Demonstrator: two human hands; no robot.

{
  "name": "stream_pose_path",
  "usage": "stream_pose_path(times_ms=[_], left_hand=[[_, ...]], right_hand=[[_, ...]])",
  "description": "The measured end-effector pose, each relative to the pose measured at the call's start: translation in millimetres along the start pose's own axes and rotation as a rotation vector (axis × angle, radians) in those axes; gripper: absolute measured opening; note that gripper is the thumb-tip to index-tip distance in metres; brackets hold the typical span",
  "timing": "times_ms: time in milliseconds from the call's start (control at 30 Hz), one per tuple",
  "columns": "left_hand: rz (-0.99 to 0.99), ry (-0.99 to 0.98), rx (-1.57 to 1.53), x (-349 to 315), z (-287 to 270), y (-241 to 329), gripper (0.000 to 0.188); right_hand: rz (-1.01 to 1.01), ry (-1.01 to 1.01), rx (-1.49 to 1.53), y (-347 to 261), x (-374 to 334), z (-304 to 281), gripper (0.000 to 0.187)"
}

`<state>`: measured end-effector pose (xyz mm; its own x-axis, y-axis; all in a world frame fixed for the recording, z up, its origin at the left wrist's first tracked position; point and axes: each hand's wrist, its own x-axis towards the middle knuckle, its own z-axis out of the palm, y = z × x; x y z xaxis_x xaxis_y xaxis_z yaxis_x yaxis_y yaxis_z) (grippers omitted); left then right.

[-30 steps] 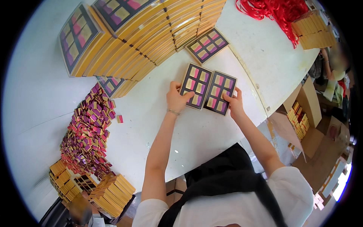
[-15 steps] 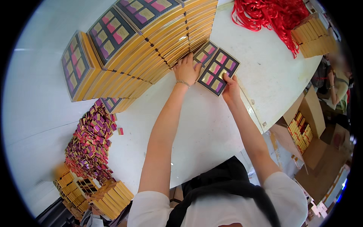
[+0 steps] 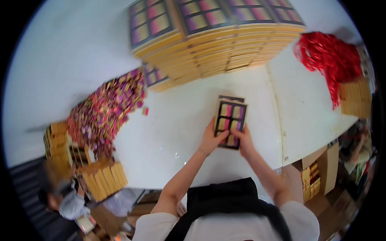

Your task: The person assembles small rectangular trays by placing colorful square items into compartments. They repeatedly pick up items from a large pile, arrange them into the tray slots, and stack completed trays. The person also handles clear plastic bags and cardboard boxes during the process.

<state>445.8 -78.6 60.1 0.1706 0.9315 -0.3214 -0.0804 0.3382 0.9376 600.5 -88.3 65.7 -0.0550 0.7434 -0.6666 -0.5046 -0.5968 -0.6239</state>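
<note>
Over the middle of the white table, I hold a flat gold-edged box between my two hands. Its dark tray shows rows of small pink, purple and gold wrapped pieces. Under it, a second box of the same kind sticks out at the far end. My left hand grips the near left side, thumb on top. My right hand grips the near right side, its thumb also on the top face. The fingers beneath are hidden. Beyond stands a tall stack of similar boxes, apart from my hands.
A heap of small wrapped pieces lies at left, with one loose piece beside it. Gold boxes stand near left. Red ribbons lie at far right by more gold boxes. People are at both sides.
My left hand has left the foot of the stack. Both hands now hold the two boxes together, drawn back from the stack toward me. The whole view has turned.
</note>
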Motion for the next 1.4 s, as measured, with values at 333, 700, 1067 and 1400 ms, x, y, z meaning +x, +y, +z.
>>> stream_pose_path(times_ms=[333,700,1067,1400], left_hand=[[0.135,0.454,-0.223,12.4,-192.7,165.9,0.041],[-0.008,0.16,-0.326,157.0,-250.0,174.4,0.029],[0.255,0.41,-0.626,99.3,-256.5,111.9,0.048],[0.066,1.703,-0.562,-502.2,-449.2,-114.1,0.027]], right_hand=[[-0.192,-0.614,-0.319,-48.2,11.6,234.1,0.086],[0.065,-0.572,0.166,-34.0,109.5,244.6,0.038],[0.241,-0.293,0.63,-40.3,136.6,263.4,0.059],[0.176,-0.626,-0.431,283.9,-110.6,386.2,0.074]])
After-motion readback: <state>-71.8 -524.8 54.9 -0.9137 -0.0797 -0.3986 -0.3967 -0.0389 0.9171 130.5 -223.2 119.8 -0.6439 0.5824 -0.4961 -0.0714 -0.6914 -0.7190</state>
